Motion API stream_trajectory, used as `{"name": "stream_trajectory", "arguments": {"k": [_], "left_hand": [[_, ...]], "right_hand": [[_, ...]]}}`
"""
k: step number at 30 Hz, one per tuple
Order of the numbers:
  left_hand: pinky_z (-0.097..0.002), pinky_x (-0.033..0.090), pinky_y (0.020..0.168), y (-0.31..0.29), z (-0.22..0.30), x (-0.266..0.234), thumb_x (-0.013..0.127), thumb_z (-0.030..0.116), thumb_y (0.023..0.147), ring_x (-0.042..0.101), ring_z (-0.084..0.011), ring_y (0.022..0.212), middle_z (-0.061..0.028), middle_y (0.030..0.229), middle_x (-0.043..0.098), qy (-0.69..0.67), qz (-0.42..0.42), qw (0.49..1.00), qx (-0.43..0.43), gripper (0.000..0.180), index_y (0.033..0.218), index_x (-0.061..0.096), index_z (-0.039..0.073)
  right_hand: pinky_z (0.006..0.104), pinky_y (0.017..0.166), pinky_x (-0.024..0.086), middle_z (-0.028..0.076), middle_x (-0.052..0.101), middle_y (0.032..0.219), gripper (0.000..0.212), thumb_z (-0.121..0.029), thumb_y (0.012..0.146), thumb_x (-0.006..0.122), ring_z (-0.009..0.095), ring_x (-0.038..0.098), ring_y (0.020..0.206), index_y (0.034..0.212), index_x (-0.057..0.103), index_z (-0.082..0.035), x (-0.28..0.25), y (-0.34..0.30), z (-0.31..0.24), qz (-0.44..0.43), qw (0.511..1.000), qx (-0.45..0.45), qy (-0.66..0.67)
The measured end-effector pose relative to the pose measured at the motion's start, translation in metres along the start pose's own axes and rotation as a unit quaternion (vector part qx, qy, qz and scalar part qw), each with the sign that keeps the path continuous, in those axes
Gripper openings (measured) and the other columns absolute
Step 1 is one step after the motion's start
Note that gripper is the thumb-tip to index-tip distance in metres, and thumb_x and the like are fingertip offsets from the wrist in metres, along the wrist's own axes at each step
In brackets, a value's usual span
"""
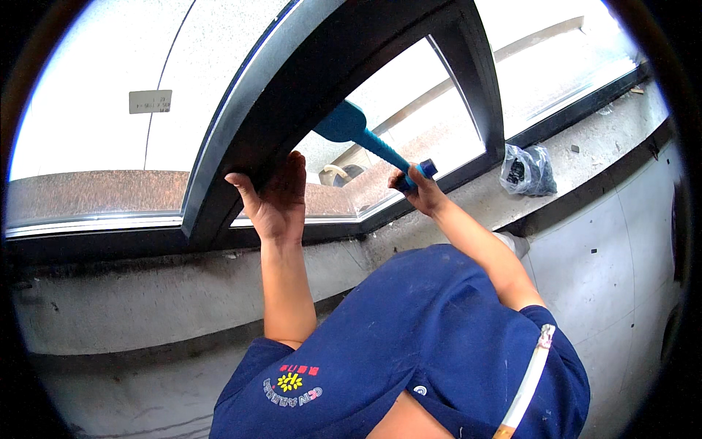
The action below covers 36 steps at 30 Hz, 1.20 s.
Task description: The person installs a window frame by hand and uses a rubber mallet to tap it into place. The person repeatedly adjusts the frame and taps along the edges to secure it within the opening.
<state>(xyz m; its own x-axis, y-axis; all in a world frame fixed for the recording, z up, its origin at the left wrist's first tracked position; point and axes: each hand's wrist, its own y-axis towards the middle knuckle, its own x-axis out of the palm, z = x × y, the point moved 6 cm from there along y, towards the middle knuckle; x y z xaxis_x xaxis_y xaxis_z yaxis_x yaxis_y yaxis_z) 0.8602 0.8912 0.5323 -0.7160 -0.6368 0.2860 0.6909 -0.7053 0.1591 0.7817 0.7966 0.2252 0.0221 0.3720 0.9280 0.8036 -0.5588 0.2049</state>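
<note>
My right hand [420,192] is closed around the grip of a teal paddle-shaped tool [380,148] with a ribbed shaft and a blue butt end. Its broad rounded head reaches up and left to the inner edge of a dark window sash [252,121]; whether the two touch I cannot tell. Against that same sash member rests my left hand [281,196], thumb spread and fingers stretched upward, holding nothing. Part of the tool's head is hidden behind or at the frame. The sash stands tilted out from the window opening.
A clear plastic bag [528,170] with dark pieces in it sits on the dusty concrete sill [578,146] at the right. A pale label [151,102] sticks to the glass at upper left. A burning cigarette [534,366] juts in at lower right.
</note>
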Motion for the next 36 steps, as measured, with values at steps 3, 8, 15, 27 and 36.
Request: {"name": "stream_trajectory", "arguments": {"k": [3,8,15,27,36], "left_hand": [[-0.0389,0.058,0.097,0.004,-0.005,-0.002,0.068,0.066,0.082,0.068,-0.0256,0.105,-0.0130,0.114,0.068,-0.010,-0.003,1.000,0.008,0.072,0.121,0.063,0.006],[-0.0386,0.058,0.098,0.000,-0.005,-0.006,0.068,0.065,0.083,0.068,-0.0258,0.105,-0.0132,0.111,0.068,-0.021,0.002,1.000,-0.016,0.071,0.120,0.063,0.005],[-0.0401,0.054,0.104,-0.009,0.002,-0.012,0.072,0.062,0.082,0.064,-0.0326,0.116,-0.0248,0.119,0.064,-0.010,0.070,0.997,-0.040,0.082,0.122,0.057,-0.007],[-0.0410,0.058,0.101,-0.013,0.005,-0.007,0.081,0.041,0.080,0.066,-0.0307,0.110,-0.0169,0.115,0.067,-0.128,0.080,0.987,-0.063,0.061,0.122,0.062,0.001],[-0.0433,0.054,0.103,-0.011,0.001,-0.011,0.077,0.047,0.083,0.063,-0.0315,0.114,-0.0168,0.119,0.066,-0.117,0.044,0.990,-0.068,0.064,0.123,0.061,0.001]], "right_hand": [[0.0378,0.096,0.053,0.007,0.067,0.097,0.043,-0.049,0.089,0.074,0.021,0.066,0.098,0.099,0.064,-0.009,-0.003,0.001,-0.003,-0.008,1.000,0.001,0.001],[0.0377,0.095,0.052,0.008,0.067,0.097,0.042,-0.050,0.087,0.074,0.021,0.065,0.098,0.097,0.065,-0.010,0.005,-0.007,-0.002,0.012,0.999,0.021,0.034],[0.0362,0.093,0.054,0.005,0.067,0.092,0.042,-0.046,0.086,0.077,0.019,0.066,0.095,0.098,0.064,-0.008,0.013,-0.022,-0.002,0.044,0.996,0.028,0.077],[0.0340,0.089,0.054,0.007,0.068,0.093,0.042,-0.046,0.087,0.078,0.019,0.067,0.090,0.096,0.065,-0.007,0.008,-0.007,-0.003,0.028,0.998,0.012,0.057],[0.0353,0.092,0.055,0.007,0.067,0.093,0.046,-0.049,0.081,0.081,0.020,0.067,0.092,0.094,0.064,-0.008,0.004,-0.006,-0.003,0.033,0.998,0.022,0.046]]}}
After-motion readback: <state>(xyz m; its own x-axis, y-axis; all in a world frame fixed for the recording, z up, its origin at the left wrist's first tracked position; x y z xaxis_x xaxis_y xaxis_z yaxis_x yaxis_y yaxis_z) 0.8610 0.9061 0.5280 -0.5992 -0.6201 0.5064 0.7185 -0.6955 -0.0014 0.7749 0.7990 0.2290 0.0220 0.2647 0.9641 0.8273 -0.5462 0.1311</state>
